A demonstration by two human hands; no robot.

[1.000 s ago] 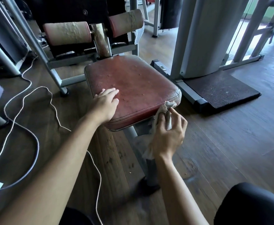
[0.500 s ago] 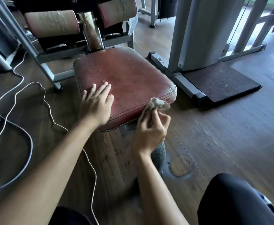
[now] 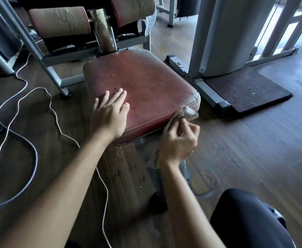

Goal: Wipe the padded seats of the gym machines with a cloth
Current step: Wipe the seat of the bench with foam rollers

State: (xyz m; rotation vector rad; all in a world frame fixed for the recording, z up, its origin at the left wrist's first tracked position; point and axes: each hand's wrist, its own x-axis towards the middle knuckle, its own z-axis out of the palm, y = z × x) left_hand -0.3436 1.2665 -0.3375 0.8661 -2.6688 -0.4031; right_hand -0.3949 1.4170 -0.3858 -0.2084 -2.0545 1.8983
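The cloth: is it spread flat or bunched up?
Bunched: the right hand pinches the cloth, a crumpled wad at the seat corner.

Left forearm (image 3: 66,185) and right forearm (image 3: 186,203), both bare, reach forward from the bottom edge. The left hand (image 3: 109,115) lies palm down on the seat (image 3: 146,83), fingers straight and slightly spread. The right hand (image 3: 178,140), nearer and further right, curls its fingers round a cloth (image 3: 187,111), pinching it.

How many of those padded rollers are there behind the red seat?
2. The left roller and the right roller sit on either side of the post, just behind the seat. The top edge of the view cuts them off, so others may be hidden.
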